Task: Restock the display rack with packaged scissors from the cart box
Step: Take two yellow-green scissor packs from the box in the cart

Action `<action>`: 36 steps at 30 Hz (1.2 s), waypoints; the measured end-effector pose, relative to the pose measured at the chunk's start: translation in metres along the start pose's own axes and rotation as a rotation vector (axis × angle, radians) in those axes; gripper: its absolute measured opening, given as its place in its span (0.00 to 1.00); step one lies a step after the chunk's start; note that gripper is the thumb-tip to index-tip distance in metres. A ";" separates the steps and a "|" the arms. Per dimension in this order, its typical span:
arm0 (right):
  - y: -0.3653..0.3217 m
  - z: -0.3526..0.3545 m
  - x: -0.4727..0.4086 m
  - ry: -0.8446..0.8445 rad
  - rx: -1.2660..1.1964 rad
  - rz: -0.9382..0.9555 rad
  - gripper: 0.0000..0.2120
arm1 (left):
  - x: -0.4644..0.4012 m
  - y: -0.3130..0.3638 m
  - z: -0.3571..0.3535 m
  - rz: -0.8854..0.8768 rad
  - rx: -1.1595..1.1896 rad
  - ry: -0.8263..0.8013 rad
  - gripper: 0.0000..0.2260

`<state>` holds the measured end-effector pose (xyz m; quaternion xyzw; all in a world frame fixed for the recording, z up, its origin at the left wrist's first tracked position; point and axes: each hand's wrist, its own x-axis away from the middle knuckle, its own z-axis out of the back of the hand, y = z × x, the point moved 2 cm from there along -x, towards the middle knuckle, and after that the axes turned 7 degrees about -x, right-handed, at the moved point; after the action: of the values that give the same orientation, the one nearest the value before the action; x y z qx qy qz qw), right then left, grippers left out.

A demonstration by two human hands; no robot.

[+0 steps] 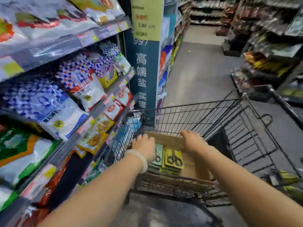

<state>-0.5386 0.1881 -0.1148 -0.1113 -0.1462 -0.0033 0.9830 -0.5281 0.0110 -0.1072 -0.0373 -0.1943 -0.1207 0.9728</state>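
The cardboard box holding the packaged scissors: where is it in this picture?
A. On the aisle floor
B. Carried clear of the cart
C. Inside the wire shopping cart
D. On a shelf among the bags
C: the cardboard box of packaged scissors sits inside the wire shopping cart, a hand at each end of its far wall.

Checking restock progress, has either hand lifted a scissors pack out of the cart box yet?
No. The yellow scissors pack lies in the cardboard box, while the left hand and right hand rest at the box's far flap.
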 end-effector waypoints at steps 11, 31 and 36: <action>0.062 -0.068 -0.079 -0.193 -0.131 -0.244 0.24 | -0.122 0.014 -0.051 -0.081 0.015 -0.177 0.23; 0.133 -0.230 -0.191 -0.482 -0.675 -0.630 0.32 | -0.255 0.061 -0.175 0.069 0.262 -0.490 0.23; 0.137 -0.221 -0.194 -0.511 -0.825 -0.785 0.16 | -0.259 0.062 -0.176 0.155 0.350 -0.510 0.25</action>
<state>-0.6556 0.2682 -0.4070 -0.4172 -0.3935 -0.3937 0.7184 -0.6793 0.1070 -0.3713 0.0870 -0.4462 0.0023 0.8907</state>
